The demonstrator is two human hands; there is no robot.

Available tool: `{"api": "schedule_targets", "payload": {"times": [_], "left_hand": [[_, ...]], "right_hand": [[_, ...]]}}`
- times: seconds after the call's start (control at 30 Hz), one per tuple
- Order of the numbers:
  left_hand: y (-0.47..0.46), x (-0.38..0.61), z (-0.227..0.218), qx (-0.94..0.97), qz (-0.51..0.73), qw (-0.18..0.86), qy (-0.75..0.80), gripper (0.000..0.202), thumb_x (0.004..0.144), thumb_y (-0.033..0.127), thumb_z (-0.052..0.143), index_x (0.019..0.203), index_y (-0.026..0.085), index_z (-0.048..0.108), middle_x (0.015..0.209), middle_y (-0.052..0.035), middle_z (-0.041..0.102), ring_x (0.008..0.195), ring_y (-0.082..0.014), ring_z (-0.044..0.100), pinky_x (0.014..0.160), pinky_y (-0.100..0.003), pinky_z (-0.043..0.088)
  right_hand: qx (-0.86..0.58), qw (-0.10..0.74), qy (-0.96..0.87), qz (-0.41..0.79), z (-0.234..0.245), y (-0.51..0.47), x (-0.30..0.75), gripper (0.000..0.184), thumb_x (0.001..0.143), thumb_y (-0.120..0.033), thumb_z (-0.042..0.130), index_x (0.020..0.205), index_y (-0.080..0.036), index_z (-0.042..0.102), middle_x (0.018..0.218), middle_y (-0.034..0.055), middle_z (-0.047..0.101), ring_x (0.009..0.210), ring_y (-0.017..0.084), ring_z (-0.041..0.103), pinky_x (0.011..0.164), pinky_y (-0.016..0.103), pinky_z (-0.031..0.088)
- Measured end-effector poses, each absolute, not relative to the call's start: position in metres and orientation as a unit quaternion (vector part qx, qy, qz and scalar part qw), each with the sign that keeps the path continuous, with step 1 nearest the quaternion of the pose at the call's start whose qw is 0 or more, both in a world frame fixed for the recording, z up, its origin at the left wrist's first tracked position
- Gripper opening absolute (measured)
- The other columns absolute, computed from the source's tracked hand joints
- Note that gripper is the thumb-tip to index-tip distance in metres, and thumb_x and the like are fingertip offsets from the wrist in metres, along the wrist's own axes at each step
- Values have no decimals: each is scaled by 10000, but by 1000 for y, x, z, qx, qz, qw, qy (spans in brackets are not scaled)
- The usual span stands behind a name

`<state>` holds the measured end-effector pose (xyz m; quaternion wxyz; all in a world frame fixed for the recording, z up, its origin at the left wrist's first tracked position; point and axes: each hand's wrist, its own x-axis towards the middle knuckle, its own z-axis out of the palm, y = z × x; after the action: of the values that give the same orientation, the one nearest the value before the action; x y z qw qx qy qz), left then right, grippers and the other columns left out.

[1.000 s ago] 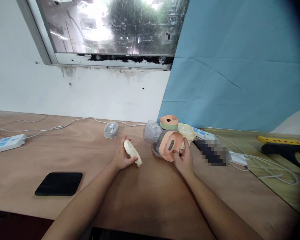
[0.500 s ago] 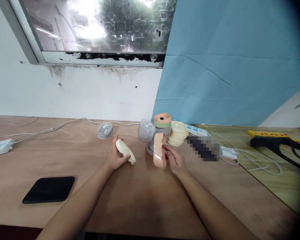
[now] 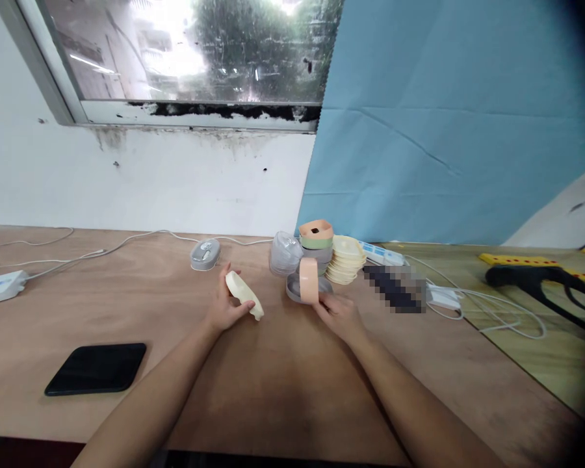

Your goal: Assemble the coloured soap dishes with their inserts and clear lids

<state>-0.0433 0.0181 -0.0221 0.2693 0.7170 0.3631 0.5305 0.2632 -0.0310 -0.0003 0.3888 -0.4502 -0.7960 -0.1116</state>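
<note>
We hold a cream oval lid (image 3: pixel 244 295) just left of the frame's centre, tilted, its long rim slanting down to the right. Just right of centre we hold a peach oval lid (image 3: pixel 309 288) upright on edge, seen nearly edge-on

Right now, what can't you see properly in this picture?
Head view:
- dark thing beside the yellow stack: blurred into squares.
- peach piece in the right hand: edge-on, face hidden.
- cream piece: partly covered by the left hand.
- power strip: cut off by the left edge.
</note>
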Motion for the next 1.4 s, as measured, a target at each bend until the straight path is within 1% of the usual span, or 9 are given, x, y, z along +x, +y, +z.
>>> {"api": "schedule_targets", "payload": {"times": [0.13,0.23,0.4,0.53,0.63,0.83,1.07,1.27,1.4], "left_hand": [[17,-43,-21,713,521,283,375,1055,663,408,746,1474,214,101,1340,-156,439,1110,-282,527,905,-416,469],[16,-42,-19,709,522,292,374,1062,655,398,756,1476,223,104,1338,-150,441,1095,-275,534,873,-398,488],[15,-42,-20,704,522,306,372,1070,656,387,758,1481,235,94,1337,-147,441,1086,-269,535,857,-395,498],[17,-42,-22,712,523,281,376,1071,645,392,764,1479,223,114,1328,-149,452,1107,-283,529,901,-424,473],[17,-42,-22,717,520,277,372,1069,654,392,759,1481,224,103,1335,-152,451,1107,-283,535,908,-426,469],[15,-42,-20,715,519,281,374,1077,656,394,759,1482,222,91,1335,-152,449,1123,-286,525,910,-423,465],[15,-42,-19,717,513,287,374,1072,663,399,753,1481,237,79,1330,-141,446,1128,-276,517,893,-404,471],[13,-42,-17,719,513,276,379,1055,666,398,753,1477,232,99,1324,-139,452,1137,-280,506,883,-395,470],[13,-42,-17,721,515,282,368,1064,668,405,751,1478,231,84,1328,-143,448,1094,-264,527,875,-393,472]], "right_hand": [[-495,372,-772,-140,3,-31,260,261,888,-365,549,713,-221,677,668,31,679,622,147,621,614,259,460],[-507,391,-755,-144,7,-32,258,287,883,-376,547,666,-212,640,696,48,651,670,157,603,637,267,453],[-527,419,-727,-137,12,-28,260,224,910,-335,484,832,-196,642,800,75,646,780,201,594,714,321,466],[-508,410,-743,-146,11,-24,264,217,911,-280,458,962,-197,652,915,94,674,890,235,600,800,381,474],[-490,401,-759,-149,9,-23,264,229,895,-243,472,1014,-203,663,946,93,670,912,235,596,816,394,481],[-478,375,-780,-148,3,-21,260,225,868,-209,491,955,-211,699,847,72,643,854,214,590,791,380,481],[-485,354,-791,-117,-1,-14,263,226,900,-243,482,983,-217,691,962,84,661,952,234,595,834,409,485],[-489,353,-790,-110,-4,-13,265,212,903,-259,501,961,-208,698,946,85,668,931,230,599,831,409,492],[-488,354,-790,-108,-4,-13,266,221,904,-276,504,980,-213,702,929,86,671,939,236,602,837,420,494]]}}
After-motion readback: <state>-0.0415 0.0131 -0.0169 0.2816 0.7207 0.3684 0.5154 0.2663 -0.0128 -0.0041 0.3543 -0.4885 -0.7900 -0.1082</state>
